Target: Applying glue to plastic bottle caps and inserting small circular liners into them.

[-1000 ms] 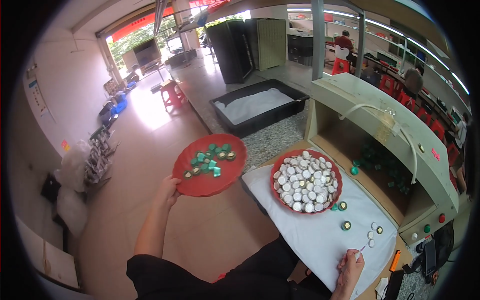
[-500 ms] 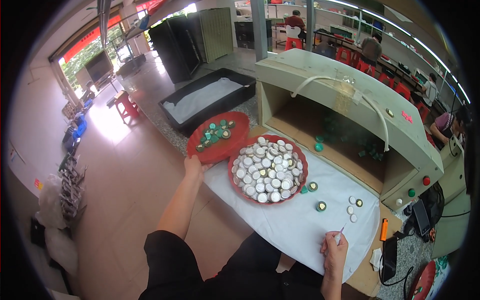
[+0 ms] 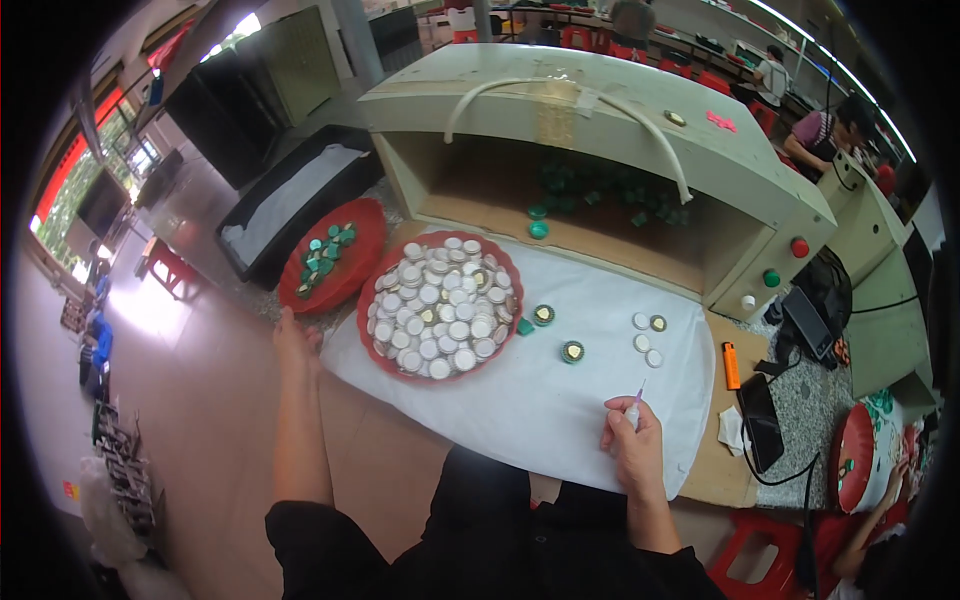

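Observation:
A red dish (image 3: 370, 228) with several small green pieces, some bearing gold inserts, rests at the left beside a black tray. At its near rim is my left hand (image 3: 295, 345), thumb and fingers apart; whether it still touches the rim is hard to see. My right hand (image 3: 638, 440) holds a small syringe (image 3: 633, 412) with a purple hub and thin needle, pointing up over the white cloth (image 3: 480, 410). Beyond the needle lie white discs (image 3: 641, 343) and a gold-centred disc (image 3: 658, 322). Two dark green round pieces (image 3: 572, 352) sit nearer the middle.
A scalloped red bowl (image 3: 517, 275) heaped with white discs stands on the cloth. Behind is a pale metal box (image 3: 480, 75) with green pieces inside. At right are an orange lighter (image 3: 731, 366), a phone (image 3: 762, 425) and cables. People work in the background.
My view has swung to the right, shifting the scene leftward. My left hand has drawn slightly back from the red dish's rim. The syringe stays in my right hand, its needle now pointing more upright.

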`<action>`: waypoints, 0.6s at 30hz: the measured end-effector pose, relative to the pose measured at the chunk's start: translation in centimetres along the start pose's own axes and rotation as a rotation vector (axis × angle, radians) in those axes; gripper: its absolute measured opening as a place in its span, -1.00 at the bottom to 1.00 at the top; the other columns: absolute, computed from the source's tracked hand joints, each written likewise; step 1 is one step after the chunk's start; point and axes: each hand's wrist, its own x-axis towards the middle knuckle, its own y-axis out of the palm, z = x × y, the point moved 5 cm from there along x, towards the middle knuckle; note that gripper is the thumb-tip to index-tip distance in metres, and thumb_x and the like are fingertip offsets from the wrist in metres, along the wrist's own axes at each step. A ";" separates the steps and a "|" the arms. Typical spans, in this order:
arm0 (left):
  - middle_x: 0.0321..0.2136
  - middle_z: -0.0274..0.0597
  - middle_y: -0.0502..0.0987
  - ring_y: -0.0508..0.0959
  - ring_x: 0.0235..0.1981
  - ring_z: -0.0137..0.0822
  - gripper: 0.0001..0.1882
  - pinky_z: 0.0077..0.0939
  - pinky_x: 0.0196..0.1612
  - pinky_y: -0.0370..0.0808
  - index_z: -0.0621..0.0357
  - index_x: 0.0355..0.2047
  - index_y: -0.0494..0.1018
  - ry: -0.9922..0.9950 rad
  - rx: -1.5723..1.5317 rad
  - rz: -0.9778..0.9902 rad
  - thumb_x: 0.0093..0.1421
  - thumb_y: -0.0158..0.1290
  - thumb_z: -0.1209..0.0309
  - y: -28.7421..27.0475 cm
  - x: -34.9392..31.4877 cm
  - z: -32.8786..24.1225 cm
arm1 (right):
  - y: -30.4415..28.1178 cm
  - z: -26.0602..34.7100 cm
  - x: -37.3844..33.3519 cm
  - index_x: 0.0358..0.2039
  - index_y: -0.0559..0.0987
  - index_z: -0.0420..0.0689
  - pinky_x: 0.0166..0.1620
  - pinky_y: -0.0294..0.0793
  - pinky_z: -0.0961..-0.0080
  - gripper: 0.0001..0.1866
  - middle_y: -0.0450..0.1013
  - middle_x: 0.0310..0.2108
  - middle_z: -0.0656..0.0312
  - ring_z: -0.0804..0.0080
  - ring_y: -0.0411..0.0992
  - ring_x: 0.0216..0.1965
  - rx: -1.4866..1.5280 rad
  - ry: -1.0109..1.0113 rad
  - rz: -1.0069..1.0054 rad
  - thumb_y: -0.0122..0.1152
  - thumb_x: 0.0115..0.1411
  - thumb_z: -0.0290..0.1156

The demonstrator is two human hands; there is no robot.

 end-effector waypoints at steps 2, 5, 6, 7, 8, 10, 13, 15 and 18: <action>-0.18 -0.06 0.25 0.33 -0.34 -0.39 -0.51 -0.55 -0.33 0.36 0.25 0.01 0.04 0.157 0.117 -0.004 0.11 -0.12 0.34 0.8 -2.2 0.6 | -0.3 0.4 -0.7 -0.33 0.36 -0.20 -0.50 0.25 0.66 -0.83 0.29 -0.60 0.28 0.58 0.24 -0.60 -0.009 0.000 -0.019 -0.03 0.03 -0.46; -0.26 -0.20 0.30 0.27 -0.39 -0.51 -0.64 -0.67 -0.35 0.26 0.25 -0.10 0.21 0.789 0.333 0.192 0.04 -0.13 0.54 5.9 -12.5 -0.8 | -0.6 -0.2 -1.2 -0.23 0.28 -0.22 -0.34 0.30 0.55 -0.74 0.30 -0.45 0.18 0.45 0.29 -0.45 0.124 0.002 0.104 -0.14 0.01 -0.51; -0.29 -0.22 0.31 0.26 -0.37 -0.52 -0.69 -0.69 -0.33 0.24 0.25 -0.15 0.26 0.795 0.388 0.317 0.03 -0.13 0.58 7.4 -15.9 -0.5 | -0.7 -0.3 -1.3 -0.23 0.28 -0.22 -0.34 0.30 0.55 -0.74 0.30 -0.45 0.18 0.45 0.29 -0.45 0.123 0.009 0.103 -0.14 0.01 -0.51; -0.33 -0.18 0.34 0.29 -0.34 -0.43 -0.74 -0.60 -0.30 0.26 0.25 -0.22 0.31 0.829 0.539 0.433 0.02 -0.13 0.59 8.8 -18.6 0.3 | -0.6 -0.2 -1.3 -0.23 0.30 -0.23 -0.35 0.31 0.55 -0.74 0.31 -0.45 0.17 0.46 0.29 -0.46 0.138 0.006 0.140 -0.11 0.01 -0.51; -0.32 -0.11 0.34 0.33 -0.32 -0.26 -0.71 -0.49 -0.27 0.28 0.24 -0.24 0.31 1.097 0.654 0.584 -0.04 -0.11 0.61 10.6 -21.1 1.3 | -0.6 0.0 -1.5 -0.24 0.31 -0.24 -0.37 0.31 0.55 -0.75 0.32 -0.45 0.17 0.46 0.30 -0.47 0.151 0.000 0.169 -0.09 0.01 -0.50; -0.31 -0.05 0.34 0.33 -0.28 -0.12 -0.68 -0.38 -0.24 0.30 0.25 -0.24 0.32 1.154 0.703 0.940 -0.09 -0.07 0.60 13.7 -24.8 3.3 | -1.1 0.5 -2.0 -0.24 0.32 -0.24 -0.39 0.32 0.56 -0.75 0.33 -0.45 0.16 0.47 0.30 -0.48 0.130 -0.002 0.163 -0.07 0.01 -0.50; -0.27 -0.05 0.32 0.31 -0.23 -0.12 -0.65 -0.36 -0.20 0.30 0.24 -0.23 0.32 1.148 0.747 1.135 -0.11 -0.02 0.54 16.8 -27.4 5.7 | -2.3 0.5 -2.3 -0.24 0.34 -0.26 -0.40 0.32 0.59 -0.76 0.35 -0.45 0.18 0.51 0.31 -0.50 0.141 -0.028 0.163 -0.04 0.03 -0.53; -0.21 0.00 0.31 0.29 -0.18 -0.08 -0.63 -0.32 -0.15 0.29 0.23 -0.19 0.31 1.207 0.923 1.123 -0.07 0.03 0.46 18.9 -27.7 6.5 | -3.3 0.6 -2.5 -0.23 0.36 -0.26 -0.39 0.33 0.62 -0.77 0.36 -0.44 0.21 0.56 0.31 -0.50 0.166 -0.052 0.153 -0.03 0.04 -0.57; -0.18 -0.01 0.28 0.26 -0.12 -0.09 -0.57 -0.34 -0.12 0.28 0.23 -0.16 0.29 1.334 1.012 1.072 -0.05 0.03 0.31 21.2 -27.6 6.8 | -4.7 0.6 -2.7 -0.24 0.36 -0.27 -0.40 0.32 0.63 -0.78 0.36 -0.45 0.21 0.57 0.31 -0.50 0.156 -0.054 0.103 -0.03 0.04 -0.57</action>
